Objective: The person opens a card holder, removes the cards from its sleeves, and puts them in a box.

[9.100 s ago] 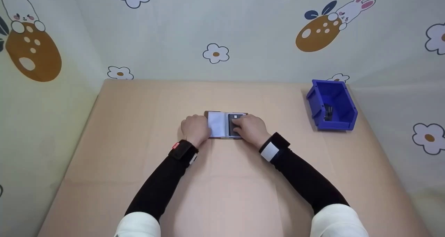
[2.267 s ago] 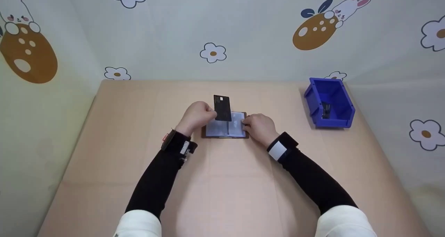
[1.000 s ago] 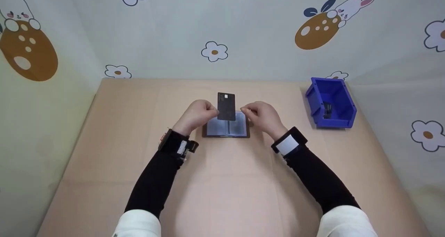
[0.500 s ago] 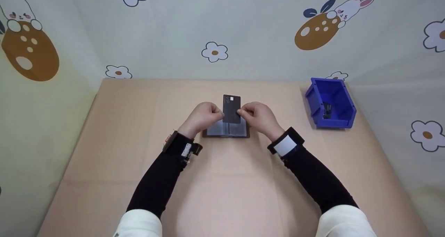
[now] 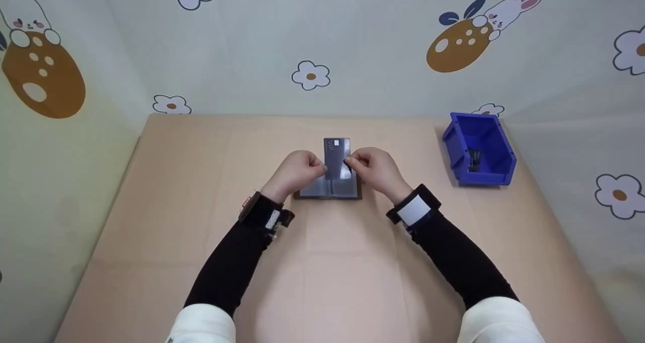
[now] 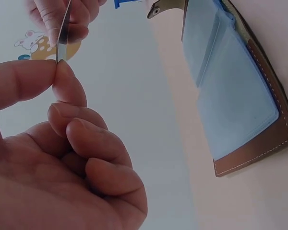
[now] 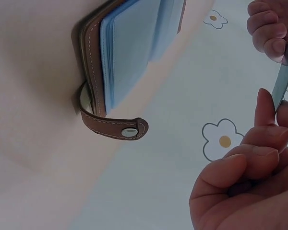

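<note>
A black card [image 5: 336, 156] with VIP lettering and a small chip is held up by both hands above an opened card holder [image 5: 317, 188]. My left hand [image 5: 301, 171] pinches its left edge between thumb and forefinger. On the opposite edge, the thumb and forefinger of my right hand [image 5: 379, 169] pinch it too. In the left wrist view the card [image 6: 63, 33] shows nearly edge-on. The card holder [image 6: 237, 96] lies spread flat, with brown stitched covers and clear bluish sleeves. Its snap strap [image 7: 113, 128] sticks out at one side in the right wrist view.
A blue plastic bin [image 5: 481, 151] with some small dark items inside stands at the back right of the tan table [image 5: 347, 282]. Patterned curtains [image 5: 242, 56] with flowers and rabbits hang behind the table and along both sides.
Earlier the card lay in the right sleeve; then my left hand lifted it out. My right hand let go of the holder and took the card's right edge. The card has shifted slightly right.
</note>
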### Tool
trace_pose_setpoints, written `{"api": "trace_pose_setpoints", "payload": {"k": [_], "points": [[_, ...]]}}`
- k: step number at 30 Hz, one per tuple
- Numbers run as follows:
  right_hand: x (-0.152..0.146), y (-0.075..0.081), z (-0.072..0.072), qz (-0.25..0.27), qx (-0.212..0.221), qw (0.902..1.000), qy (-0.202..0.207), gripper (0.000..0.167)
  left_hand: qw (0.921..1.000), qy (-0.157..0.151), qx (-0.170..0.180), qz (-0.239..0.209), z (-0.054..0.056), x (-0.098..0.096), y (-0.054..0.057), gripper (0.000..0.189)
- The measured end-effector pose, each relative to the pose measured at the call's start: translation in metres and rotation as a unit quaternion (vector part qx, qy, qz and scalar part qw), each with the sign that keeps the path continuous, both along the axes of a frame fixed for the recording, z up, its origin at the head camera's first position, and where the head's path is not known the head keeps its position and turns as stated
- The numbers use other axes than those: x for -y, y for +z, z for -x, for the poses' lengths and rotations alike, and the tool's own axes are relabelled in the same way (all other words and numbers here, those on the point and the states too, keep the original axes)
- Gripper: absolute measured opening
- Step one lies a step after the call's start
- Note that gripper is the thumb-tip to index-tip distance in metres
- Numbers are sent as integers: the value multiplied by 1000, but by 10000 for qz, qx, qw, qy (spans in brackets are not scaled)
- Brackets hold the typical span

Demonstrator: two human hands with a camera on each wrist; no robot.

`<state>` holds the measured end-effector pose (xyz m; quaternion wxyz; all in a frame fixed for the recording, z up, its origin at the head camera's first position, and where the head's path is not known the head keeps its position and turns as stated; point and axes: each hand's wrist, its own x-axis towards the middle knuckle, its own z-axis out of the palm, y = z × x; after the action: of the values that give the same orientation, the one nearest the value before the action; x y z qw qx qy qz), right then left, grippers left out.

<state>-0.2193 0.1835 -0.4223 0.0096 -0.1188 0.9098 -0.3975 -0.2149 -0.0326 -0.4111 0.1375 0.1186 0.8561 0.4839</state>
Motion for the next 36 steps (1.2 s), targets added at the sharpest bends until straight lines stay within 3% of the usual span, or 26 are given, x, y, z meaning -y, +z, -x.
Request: {"api": "trace_pose_setpoints", "payload": {"k": [5, 9, 16, 20, 23, 26, 36], "points": [[-1, 0, 0, -9, -38, 10000, -60, 23, 9996, 57, -230, 174, 1, -3, -4, 42], [-6, 0, 1, -67, -163, 9998, -99, 25, 9937, 285, -779, 760, 3, -3, -10, 24], [-23, 1, 2, -324, -447, 9981, -261, 24, 9624, 628, -1512, 2167, 4, 3, -27, 13], [-36, 2, 3, -378, -514, 9973, -361, 23, 9426, 776, -1775, 2719, 5, 5, -35, 20], [-47, 4, 3, -358, -536, 9969, -451, 23, 9343, 806, -1785, 2980, 4, 6, -40, 28], [-60, 6, 3, -336, -547, 9964, -561, 23, 9297, 779, -1720, 3163, 4, 5, -46, 22], [-115, 11, 4, -546, -608, 9912, -1043, 25, 9266, 643, -1449, 3410, 7, 2, -55, 16]]}}
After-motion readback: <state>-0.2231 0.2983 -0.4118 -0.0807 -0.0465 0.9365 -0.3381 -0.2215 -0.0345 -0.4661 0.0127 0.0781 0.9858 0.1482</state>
